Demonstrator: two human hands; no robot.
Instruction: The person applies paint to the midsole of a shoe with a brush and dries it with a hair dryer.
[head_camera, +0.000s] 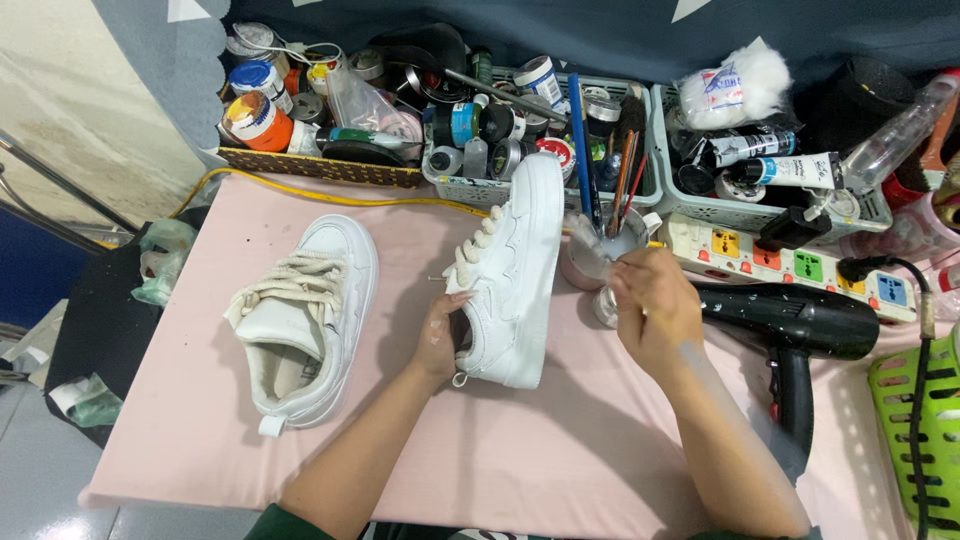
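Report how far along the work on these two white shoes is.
Done: nothing I can confirm; both shoes look equally white. In hand: the left hand grips the tilted shoe from inside, while the right hand is at the cup of brushes. Left: the other shoe lies untouched on the pink table.

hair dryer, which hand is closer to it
Right. The right hand is just left of the black hair dryer, over a small jar. The left hand is farther left, inside the tilted white sneaker.
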